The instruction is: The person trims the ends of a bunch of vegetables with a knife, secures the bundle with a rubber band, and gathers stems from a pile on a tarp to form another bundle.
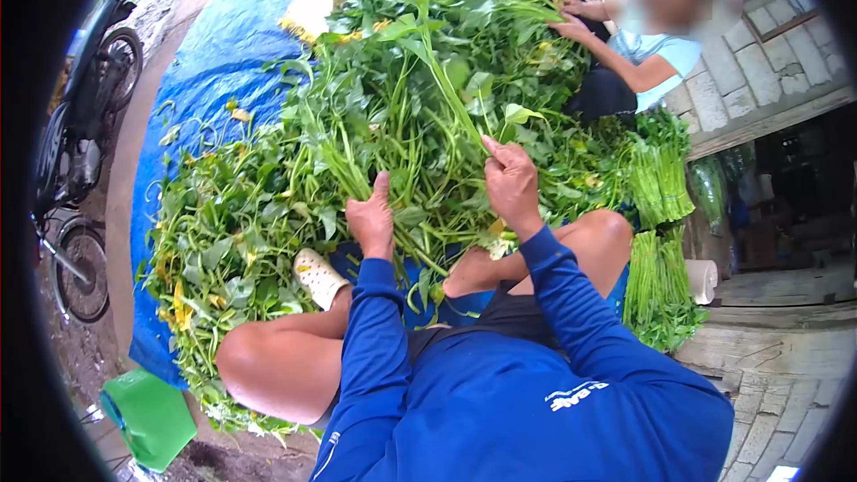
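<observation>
A large heap of leafy green stems (241, 250) spreads in front of me over a blue tarp. My left hand (371, 219) is closed around a bunch of stems (335, 156) that fans up and away from it, thumb pointing up. To its right, my right hand (511, 180) grips a few long stems (444, 80) near their lower part, with the leafy tops leaning up and left. The two hands are apart, above the near side of the heap. Loose stems lie below and between them.
A co-worker (656, 67) sits at the upper right, hands on greens. Tied bundles (659, 180) of stems stack at the right beside a wooden doorway. The blue tarp (210, 71) reaches left toward a parked motorcycle (85, 143). A green container (152, 419) lies at the lower left.
</observation>
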### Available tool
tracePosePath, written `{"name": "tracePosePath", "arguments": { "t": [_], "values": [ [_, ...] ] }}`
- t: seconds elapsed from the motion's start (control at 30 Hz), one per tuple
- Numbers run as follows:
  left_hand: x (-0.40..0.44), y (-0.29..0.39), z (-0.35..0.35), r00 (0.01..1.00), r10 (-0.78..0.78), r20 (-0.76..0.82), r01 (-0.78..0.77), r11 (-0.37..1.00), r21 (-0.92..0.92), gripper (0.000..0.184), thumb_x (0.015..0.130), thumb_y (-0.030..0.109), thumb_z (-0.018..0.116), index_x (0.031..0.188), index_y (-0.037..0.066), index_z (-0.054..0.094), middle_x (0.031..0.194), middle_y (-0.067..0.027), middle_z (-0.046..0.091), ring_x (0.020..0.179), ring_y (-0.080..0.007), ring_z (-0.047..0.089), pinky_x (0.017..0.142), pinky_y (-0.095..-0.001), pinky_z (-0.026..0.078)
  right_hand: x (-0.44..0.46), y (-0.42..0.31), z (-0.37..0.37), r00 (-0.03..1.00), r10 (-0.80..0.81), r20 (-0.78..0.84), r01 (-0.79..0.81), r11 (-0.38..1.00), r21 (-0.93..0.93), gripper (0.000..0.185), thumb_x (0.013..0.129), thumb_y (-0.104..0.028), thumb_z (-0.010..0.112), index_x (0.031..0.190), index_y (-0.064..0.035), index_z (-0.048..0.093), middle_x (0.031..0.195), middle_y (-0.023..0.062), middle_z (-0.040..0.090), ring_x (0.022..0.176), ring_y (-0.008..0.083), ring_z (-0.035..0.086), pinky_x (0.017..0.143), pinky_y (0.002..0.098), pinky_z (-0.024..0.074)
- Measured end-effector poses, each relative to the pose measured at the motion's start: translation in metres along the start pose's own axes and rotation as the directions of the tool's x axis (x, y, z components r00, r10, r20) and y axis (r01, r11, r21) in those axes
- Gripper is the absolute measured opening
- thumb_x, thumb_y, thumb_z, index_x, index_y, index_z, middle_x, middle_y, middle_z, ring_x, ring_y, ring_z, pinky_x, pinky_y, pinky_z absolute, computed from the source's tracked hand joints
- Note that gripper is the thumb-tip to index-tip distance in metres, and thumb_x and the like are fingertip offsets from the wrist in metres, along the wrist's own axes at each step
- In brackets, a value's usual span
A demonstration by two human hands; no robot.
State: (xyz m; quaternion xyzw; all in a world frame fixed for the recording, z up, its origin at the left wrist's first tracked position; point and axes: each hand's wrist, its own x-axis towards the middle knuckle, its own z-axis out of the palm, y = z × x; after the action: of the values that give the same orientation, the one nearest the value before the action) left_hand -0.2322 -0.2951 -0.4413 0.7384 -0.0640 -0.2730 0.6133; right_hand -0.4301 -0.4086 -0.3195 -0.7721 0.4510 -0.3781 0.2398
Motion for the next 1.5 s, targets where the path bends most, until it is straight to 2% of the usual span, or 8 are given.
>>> {"name": "tracePosePath", "arguments": {
  "t": [0.23,0.33,0.5,0.67,0.93,1.3,1.4,1.5],
  "values": [
    [-0.013,0.03,0.005,0.986,-0.11,0.124,0.142,0.948,-0.284,0.058,0.085,0.057,0.088,0.098,0.002,0.072,0.067,0.0003,0.06,0.053,-0.0099,0.051,0.049,-0.0306,0.044,-0.009,-0.008,0.027,0.97,-0.2,0.14,0.225,0.955,-0.196,0.039,0.094,-0.002,0.063,0.13,-0.0084,0.075,0.088,0.0099,0.069,0.081,0.0272,0.066,0.078,0.0406,0.0548],
    [-0.002,-0.014,0.01,0.939,-0.234,0.252,0.312,0.889,-0.336,0.063,0.085,0.066,0.083,0.092,0.004,0.069,0.068,-0.0004,0.06,0.058,-0.0107,0.054,0.051,-0.0314,0.044,-0.049,-0.027,0.057,0.567,0.415,0.711,-0.691,0.71,0.136,0.044,0.097,-0.004,0.066,0.141,-0.0081,0.07,0.093,-0.0003,0.071,0.078,0.0118,0.064,0.071,0.0311,0.0553],
    [-0.002,-0.054,0.0,0.93,-0.217,0.297,0.327,0.857,-0.399,0.055,0.085,0.059,0.086,0.086,0.006,0.071,0.082,-0.0034,0.068,0.066,-0.015,0.06,0.062,-0.0328,0.049,-0.086,0.001,0.092,0.536,0.361,0.763,-0.615,0.786,0.059,0.05,0.095,-0.008,0.063,0.145,-0.0047,0.066,0.102,0.0008,0.075,0.081,0.0078,0.064,0.073,0.0275,0.0556],
    [0.002,-0.044,-0.01,0.885,-0.247,0.394,0.395,0.847,-0.355,0.029,0.086,0.024,0.088,0.099,0.001,0.076,0.085,-0.0038,0.073,0.066,-0.0132,0.064,0.061,-0.0309,0.051,-0.097,-0.006,0.086,0.839,0.189,0.51,-0.265,0.961,0.079,0.042,0.092,-0.015,0.06,0.129,0.0011,0.072,0.091,0.0179,0.074,0.08,0.0191,0.068,0.08,0.0351,0.0564],
    [0.006,-0.023,-0.015,0.88,-0.296,0.372,0.445,0.79,-0.422,0.034,0.089,0.034,0.09,0.086,0.009,0.067,0.067,-0.0031,0.061,0.055,-0.0157,0.062,0.05,-0.0323,0.053,-0.083,-0.032,0.053,0.662,0.382,0.645,-0.749,0.302,0.59,0.062,0.1,-0.002,0.066,0.155,0.0,0.036,0.103,0.0086,0.072,0.096,0.018,0.074,0.086,0.0305,0.0592],
    [0.038,0.031,-0.053,0.928,-0.236,0.289,0.369,0.705,-0.606,0.028,0.093,0.032,0.086,0.09,0.017,0.063,0.065,0.006,0.055,0.053,-0.0069,0.055,0.049,-0.0224,0.049,-0.138,-0.038,-0.037,0.591,-0.225,0.775,-0.014,0.957,0.289,0.024,0.1,-0.008,0.065,0.121,0.0019,0.073,0.104,0.01,0.075,0.092,0.0154,0.072,0.083,0.0317,0.0576],
    [0.042,0.041,-0.061,0.941,-0.161,0.297,0.317,0.725,-0.612,0.026,0.097,0.034,0.082,0.091,0.018,0.063,0.067,0.007,0.053,0.056,-0.0052,0.055,0.049,-0.0231,0.047,-0.137,-0.004,-0.029,0.765,0.228,0.602,-0.379,0.916,0.136,0.024,0.103,-0.014,0.067,0.121,0.0007,0.073,0.104,0.0094,0.075,0.098,0.0185,0.073,0.088,0.0321,0.0583],
    [0.032,0.049,-0.061,0.924,-0.057,0.378,0.297,0.732,-0.614,0.026,0.101,0.037,0.077,0.094,0.016,0.064,0.068,0.0076,0.053,0.058,-0.0049,0.054,0.053,-0.0255,0.049,-0.069,-0.043,-0.028,0.511,0.479,0.713,-0.756,0.645,0.109,0.031,0.105,-0.033,0.068,0.113,-0.0041,0.075,0.097,0.0036,0.073,0.088,0.0123,0.07,0.074,0.0286,0.0575]
  ]
}}
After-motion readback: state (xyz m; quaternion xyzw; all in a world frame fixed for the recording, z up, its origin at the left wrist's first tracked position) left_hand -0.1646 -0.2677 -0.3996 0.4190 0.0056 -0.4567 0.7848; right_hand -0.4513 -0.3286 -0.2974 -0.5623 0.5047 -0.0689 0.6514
